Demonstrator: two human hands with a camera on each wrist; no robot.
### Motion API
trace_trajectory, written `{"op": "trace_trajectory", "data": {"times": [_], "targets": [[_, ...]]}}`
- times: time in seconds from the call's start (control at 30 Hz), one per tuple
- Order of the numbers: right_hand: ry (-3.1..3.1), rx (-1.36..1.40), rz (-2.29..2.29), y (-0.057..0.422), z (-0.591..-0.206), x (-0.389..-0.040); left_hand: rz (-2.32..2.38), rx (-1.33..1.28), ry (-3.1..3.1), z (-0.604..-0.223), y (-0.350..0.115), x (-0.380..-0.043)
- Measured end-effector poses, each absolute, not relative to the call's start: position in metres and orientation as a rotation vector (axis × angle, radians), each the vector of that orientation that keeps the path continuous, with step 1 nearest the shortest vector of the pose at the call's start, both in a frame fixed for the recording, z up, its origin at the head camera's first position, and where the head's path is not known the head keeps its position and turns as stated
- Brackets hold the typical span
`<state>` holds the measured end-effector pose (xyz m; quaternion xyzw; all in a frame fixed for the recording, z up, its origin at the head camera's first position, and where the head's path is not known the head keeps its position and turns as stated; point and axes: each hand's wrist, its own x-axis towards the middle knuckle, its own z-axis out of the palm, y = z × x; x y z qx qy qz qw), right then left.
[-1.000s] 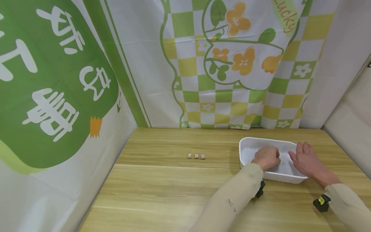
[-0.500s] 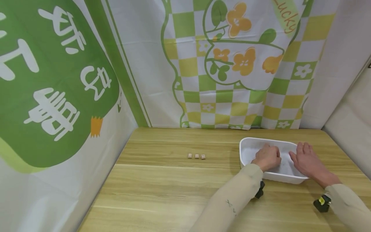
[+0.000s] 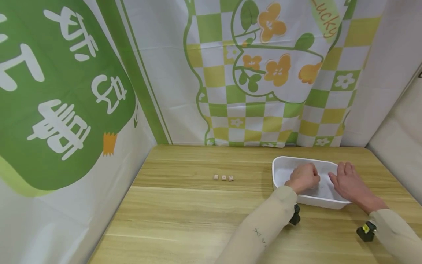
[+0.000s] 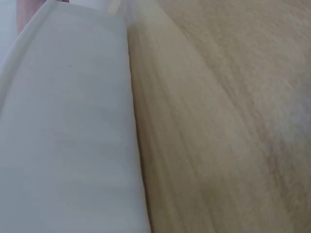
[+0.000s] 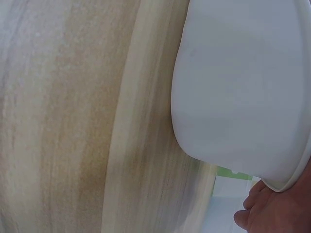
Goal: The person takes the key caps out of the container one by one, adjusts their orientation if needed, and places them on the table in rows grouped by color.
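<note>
A white plastic tray (image 3: 324, 202) sits at the table's right side. My left hand (image 3: 303, 178) reaches over its near rim, fingers curled and pointing down inside; the fingertips are hidden, and I cannot tell whether they hold something. At the tray's right end my right hand (image 3: 350, 183) holds the rim, thumb on the inner side and the other fingers over the outside. The right wrist view has this hand (image 5: 277, 211) against the rim's corner. Left of the tray, three small pale pinkish tiles (image 3: 224, 178) with dark marks lie in a short row.
The wooden table (image 3: 184, 220) runs back to a patterned curtain (image 3: 257, 121). A green and white cloth (image 3: 66, 91) hangs along the left, and a pale wall (image 3: 402, 132) stands at the right. The tray's outer wall (image 4: 73, 126) fills much of the left wrist view.
My left hand shifts slightly inside the tray, its wrist and forearm moving a little to the left. The right hand, tray and tiles stay put.
</note>
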<state>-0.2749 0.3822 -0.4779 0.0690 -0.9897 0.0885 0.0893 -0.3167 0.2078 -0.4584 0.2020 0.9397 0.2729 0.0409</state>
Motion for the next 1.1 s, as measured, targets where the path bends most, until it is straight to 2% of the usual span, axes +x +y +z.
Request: {"op": "trace_trajectory", "data": {"times": [0.8, 1.1], "targets": [[-3.025, 0.179, 0.298, 0.383, -0.475, -0.275, 0.796, 0.713, 2.915, -0.442, 0.185, -0.321], [-3.018, 0.194, 0.301, 0.384, -0.477, -0.276, 1.163, 0.62, 2.697, -0.436, 0.165, -0.32]]}}
